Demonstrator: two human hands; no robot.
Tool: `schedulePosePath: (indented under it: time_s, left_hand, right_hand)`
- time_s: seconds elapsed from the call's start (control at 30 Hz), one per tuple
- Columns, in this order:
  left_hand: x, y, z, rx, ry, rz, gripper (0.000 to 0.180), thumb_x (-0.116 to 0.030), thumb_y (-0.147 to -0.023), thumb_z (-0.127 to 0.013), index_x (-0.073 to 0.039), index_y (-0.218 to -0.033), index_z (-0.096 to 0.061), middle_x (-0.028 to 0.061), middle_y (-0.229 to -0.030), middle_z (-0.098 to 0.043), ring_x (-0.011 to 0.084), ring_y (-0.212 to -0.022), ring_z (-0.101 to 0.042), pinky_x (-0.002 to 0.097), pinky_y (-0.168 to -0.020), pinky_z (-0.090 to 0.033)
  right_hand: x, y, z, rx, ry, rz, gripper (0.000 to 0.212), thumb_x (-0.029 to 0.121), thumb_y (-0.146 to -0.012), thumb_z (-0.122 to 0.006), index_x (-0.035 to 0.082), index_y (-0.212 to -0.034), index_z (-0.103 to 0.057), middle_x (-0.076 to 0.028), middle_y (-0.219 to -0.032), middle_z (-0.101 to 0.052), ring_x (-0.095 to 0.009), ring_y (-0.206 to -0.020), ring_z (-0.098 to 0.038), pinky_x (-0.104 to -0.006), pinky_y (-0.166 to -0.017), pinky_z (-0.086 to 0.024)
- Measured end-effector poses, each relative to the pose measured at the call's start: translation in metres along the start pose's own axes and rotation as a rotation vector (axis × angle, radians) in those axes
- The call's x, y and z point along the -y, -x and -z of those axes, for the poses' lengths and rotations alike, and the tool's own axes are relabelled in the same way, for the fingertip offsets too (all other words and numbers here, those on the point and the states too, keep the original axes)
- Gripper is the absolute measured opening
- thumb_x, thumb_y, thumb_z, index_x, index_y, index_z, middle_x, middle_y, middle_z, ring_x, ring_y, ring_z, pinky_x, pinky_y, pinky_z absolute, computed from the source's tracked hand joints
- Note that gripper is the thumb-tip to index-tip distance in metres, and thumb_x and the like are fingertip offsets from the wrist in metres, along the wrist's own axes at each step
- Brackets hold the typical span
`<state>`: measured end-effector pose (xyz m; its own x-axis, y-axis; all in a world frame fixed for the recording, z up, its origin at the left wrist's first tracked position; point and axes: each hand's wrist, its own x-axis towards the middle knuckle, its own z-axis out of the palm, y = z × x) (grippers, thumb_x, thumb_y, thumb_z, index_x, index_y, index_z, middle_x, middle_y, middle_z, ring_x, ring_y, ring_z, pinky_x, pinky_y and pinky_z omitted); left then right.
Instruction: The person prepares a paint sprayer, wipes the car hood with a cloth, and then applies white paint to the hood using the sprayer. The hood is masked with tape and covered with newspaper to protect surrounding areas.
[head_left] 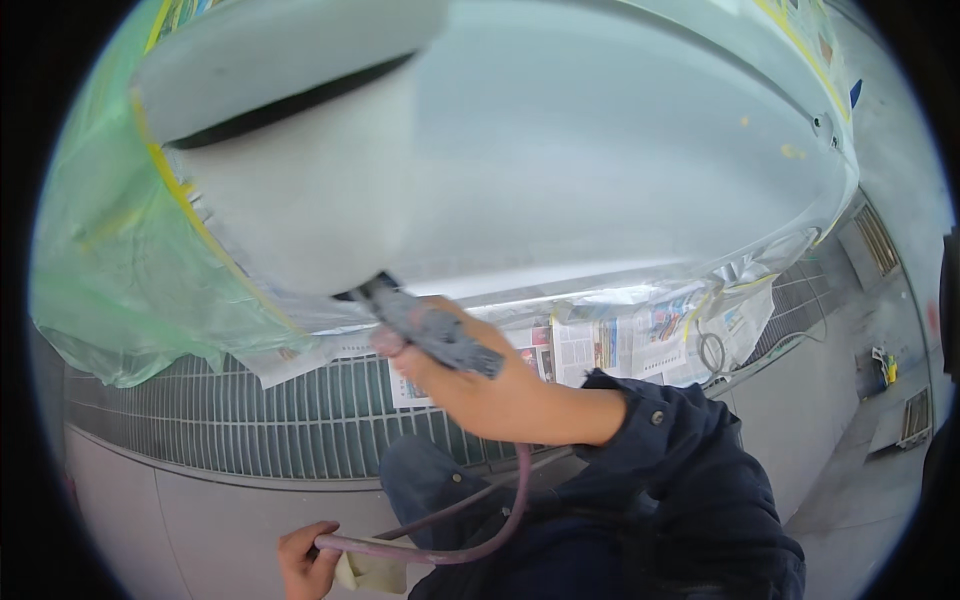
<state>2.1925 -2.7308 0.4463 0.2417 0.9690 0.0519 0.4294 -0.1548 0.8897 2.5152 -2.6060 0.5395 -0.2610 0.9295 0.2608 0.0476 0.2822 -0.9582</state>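
Observation:
My right hand (450, 385) is closed round a grey, paint-smeared spray gun (445, 335), held in front of a large car body panel (600, 150) in pale grey. Above the gun's head stands a big blurred whitish shape (310, 210), grey at the top with a black band, narrowing toward the gun; it looks like the gun's cup, though its edges blend into the panel. A purplish hose (470, 550) loops below my right wrist. Low at the left, my left hand (308, 560) grips this hose. Beside those fingers is a pale yellowish piece (372, 570), partly hidden by the hose.
Green masking film (100, 240) hangs at the left, edged with yellow tape (205, 235). Newspaper sheets (610, 345) line the panel's lower edge. A metal floor grating (300, 415) runs beneath it. Thin wire or tubing (710, 352) is coiled at the right.

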Motion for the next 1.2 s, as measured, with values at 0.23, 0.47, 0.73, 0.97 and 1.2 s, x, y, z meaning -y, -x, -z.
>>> schedulePosePath:
  time_s: [0.23,0.47,0.73,0.97,1.2]
  left_hand:
    - [-0.001,0.003,0.020,-0.004,0.010,0.019,0.028,-0.018,-0.096,-0.069,0.005,-0.112,-0.072,0.0147,-0.087,-0.071,0.0180,-0.073,-0.062,0.0313,-0.066,-0.049]
    - [0.009,-0.020,-0.002,-0.057,-0.039,-0.131,0.028,-0.018,-0.077,-0.076,0.002,-0.095,-0.074,0.0125,-0.074,-0.070,0.0215,-0.063,-0.066,0.0306,-0.061,-0.050]
    - [-0.031,-0.046,-0.030,0.165,-0.038,-0.197,0.030,-0.010,-0.076,-0.079,-0.001,-0.104,-0.075,0.0131,-0.076,-0.070,0.0194,-0.059,-0.065,0.0276,-0.056,-0.050]
    - [-0.069,-0.074,-0.081,0.319,-0.086,-0.355,0.032,-0.014,-0.078,-0.081,-0.006,-0.108,-0.075,0.0114,-0.080,-0.071,0.0240,-0.062,-0.068,0.0307,-0.058,-0.052]
    - [-0.105,-0.100,-0.138,0.441,-0.194,-0.513,0.035,-0.021,-0.080,-0.081,-0.009,-0.112,-0.073,0.0070,-0.075,-0.068,0.0261,-0.062,-0.065,0.0340,-0.056,-0.050]
  right_hand:
    - [0.017,-0.046,-0.031,0.140,-0.126,0.016,0.032,0.033,-0.104,-0.061,0.006,-0.122,-0.061,0.004,-0.076,-0.049,-0.003,-0.064,-0.047,-0.0231,-0.054,-0.042]
    - [0.034,-0.010,0.016,-0.147,0.028,0.038,0.024,0.024,-0.105,-0.057,0.005,-0.119,-0.057,-0.001,-0.094,-0.061,-0.008,-0.073,-0.052,-0.0271,-0.064,-0.045]
    - [0.058,0.061,0.087,-0.273,0.089,-0.176,0.036,0.022,-0.108,-0.049,-0.001,-0.135,-0.047,-0.007,-0.104,-0.059,-0.010,-0.065,-0.053,-0.0238,-0.058,-0.043]
    - [0.056,0.120,0.159,-0.430,0.108,-0.196,0.043,0.025,-0.107,-0.051,-0.003,-0.140,-0.044,-0.010,-0.107,-0.059,-0.013,-0.065,-0.053,-0.0244,-0.060,-0.043]
    - [0.054,0.164,0.214,-0.618,0.102,-0.054,0.034,0.036,-0.105,-0.056,0.004,-0.117,-0.057,-0.004,-0.096,-0.062,-0.007,-0.059,-0.051,-0.0212,-0.052,-0.038]
